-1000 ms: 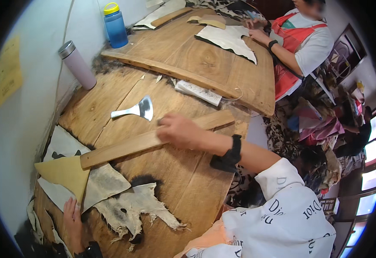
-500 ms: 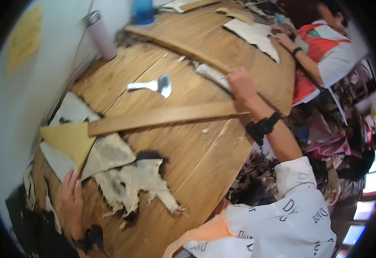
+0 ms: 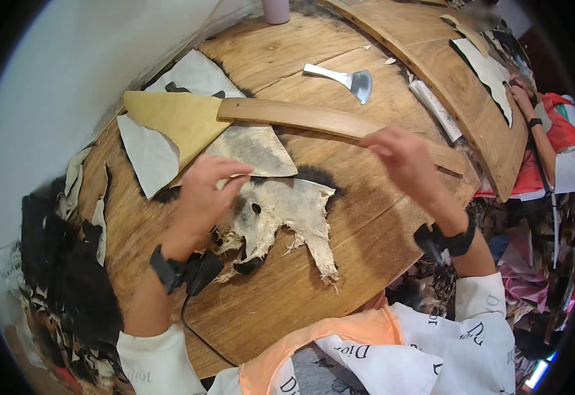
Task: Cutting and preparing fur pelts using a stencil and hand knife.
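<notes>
My left hand [image 3: 206, 194] hovers at the near edge of a pale hide piece, its fingers stretched to the right and the thumb a little apart. Below it lies a ragged hide scrap [image 3: 279, 204] with dark fur at its edge. My right hand [image 3: 402, 161] is over a long wooden strip [image 3: 307, 117], fingers bunched; whether they hold anything is hidden. The strip's left end rests on a yellow pattern sheet [image 3: 179, 122]. Under that sheet lie pale hide pieces [image 3: 199, 74]. A fan-bladed knife [image 3: 356, 84] rests beyond the strip.
A raised wooden board [image 3: 425, 66] crosses the far right of the table, with a white tube-like object [image 3: 435, 110] beside it. Beyond, a co-worker's hand [image 3: 523, 95] is by a white hide piece [image 3: 488, 76]. Black fur [image 3: 70, 283] hangs at the left; a pink bottle [image 3: 275, 10] stands by the wall.
My left hand has lifted from the pattern's edge and moved right, above the hide pieces. My right hand has come back from the tube-like object to the strip. The view has shifted.
</notes>
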`<state>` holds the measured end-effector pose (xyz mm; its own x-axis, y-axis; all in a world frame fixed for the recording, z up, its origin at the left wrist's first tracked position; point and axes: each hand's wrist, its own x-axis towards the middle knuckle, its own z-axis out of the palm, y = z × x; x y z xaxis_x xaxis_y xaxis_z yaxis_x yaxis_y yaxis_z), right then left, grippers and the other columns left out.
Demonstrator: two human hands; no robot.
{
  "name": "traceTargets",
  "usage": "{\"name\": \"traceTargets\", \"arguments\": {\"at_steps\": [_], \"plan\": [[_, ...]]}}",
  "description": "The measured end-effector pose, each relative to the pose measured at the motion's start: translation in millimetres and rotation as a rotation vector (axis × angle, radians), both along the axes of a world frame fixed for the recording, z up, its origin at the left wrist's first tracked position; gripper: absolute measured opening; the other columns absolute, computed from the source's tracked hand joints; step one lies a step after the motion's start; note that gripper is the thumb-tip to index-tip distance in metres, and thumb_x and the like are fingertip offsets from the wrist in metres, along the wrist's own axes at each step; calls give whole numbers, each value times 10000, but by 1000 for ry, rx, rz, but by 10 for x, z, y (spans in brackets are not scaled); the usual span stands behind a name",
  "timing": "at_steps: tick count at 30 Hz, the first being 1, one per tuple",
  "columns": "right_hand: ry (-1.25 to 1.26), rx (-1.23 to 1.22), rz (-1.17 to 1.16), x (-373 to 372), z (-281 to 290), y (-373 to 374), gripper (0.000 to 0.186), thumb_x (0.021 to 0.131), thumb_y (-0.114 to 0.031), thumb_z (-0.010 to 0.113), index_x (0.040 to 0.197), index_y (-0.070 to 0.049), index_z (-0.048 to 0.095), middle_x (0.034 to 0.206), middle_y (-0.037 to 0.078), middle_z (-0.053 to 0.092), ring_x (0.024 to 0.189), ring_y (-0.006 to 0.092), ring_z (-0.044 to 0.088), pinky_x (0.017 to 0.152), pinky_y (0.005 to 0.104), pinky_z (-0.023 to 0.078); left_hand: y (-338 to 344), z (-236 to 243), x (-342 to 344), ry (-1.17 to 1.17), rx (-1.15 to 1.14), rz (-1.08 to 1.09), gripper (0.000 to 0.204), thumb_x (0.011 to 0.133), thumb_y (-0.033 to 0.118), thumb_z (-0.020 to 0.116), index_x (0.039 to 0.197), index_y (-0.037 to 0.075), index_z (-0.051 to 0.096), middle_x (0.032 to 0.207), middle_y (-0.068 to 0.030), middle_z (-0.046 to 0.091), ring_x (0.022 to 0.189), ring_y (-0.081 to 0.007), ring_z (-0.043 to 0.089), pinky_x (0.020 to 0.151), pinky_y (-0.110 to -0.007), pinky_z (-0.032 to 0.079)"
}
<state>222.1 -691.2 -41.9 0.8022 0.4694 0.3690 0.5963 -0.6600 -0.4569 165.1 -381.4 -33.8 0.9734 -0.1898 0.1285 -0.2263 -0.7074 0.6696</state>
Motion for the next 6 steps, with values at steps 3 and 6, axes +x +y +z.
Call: {"name": "traceTargets", "arguments": {"at_steps": [3, 6], "plan": [[40, 3, 138, -118, 47, 385, 126, 720, 11, 547, 794, -62, 618, 766, 110, 572, 748, 279, 576, 657, 366, 468, -63, -194, 118, 6, -17, -87, 164, 732, 63, 660, 893, 38, 676, 918, -72, 639, 877, -207, 561, 767, -299, 440], [128, 23, 260, -105, 34, 650, 127, 698, 3, 553, 778, -70, 620, 774, 105, 568, 777, 277, 576, 659, 376, 469, -76, -254, 186, 15, -43, -114, 182, 719, 103, 673, 898, 72, 685, 962, -80, 642, 900, -234, 540, 784, -317, 446]]}}
